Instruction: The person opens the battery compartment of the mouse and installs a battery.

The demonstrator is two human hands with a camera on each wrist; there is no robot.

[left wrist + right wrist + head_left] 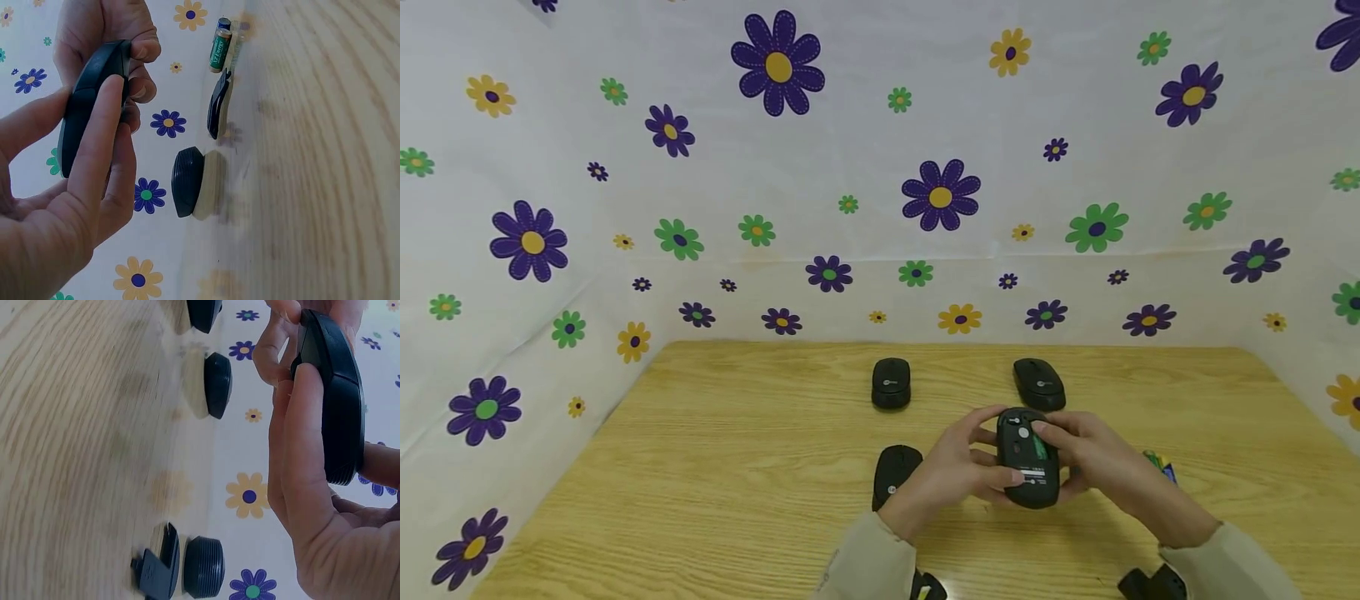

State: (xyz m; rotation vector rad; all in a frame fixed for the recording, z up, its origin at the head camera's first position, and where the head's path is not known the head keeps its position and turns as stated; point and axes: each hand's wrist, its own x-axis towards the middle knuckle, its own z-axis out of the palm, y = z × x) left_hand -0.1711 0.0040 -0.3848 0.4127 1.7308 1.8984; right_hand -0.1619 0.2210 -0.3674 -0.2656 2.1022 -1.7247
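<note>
Both hands hold a black computer mouse (1018,454) above the table, its underside turned up toward the head view. A green battery (1040,447) shows in the open slot of that underside. My left hand (951,471) grips the mouse's left side, thumb on the lower underside and fingers behind. On the right side, my right hand (1093,450) holds it with the thumb at the upper edge of the battery slot. In both wrist views, the fingers lie along the smooth top shell of the mouse (84,119).
Two black mice, one at back centre (891,383) and one at back right (1039,383), stand on the wooden table (737,450). Another mouse (895,471) is partly behind the left hand. Loose batteries (220,50) lie at right beside a thin black piece (219,106). Flowered cloth (850,125) surrounds the table.
</note>
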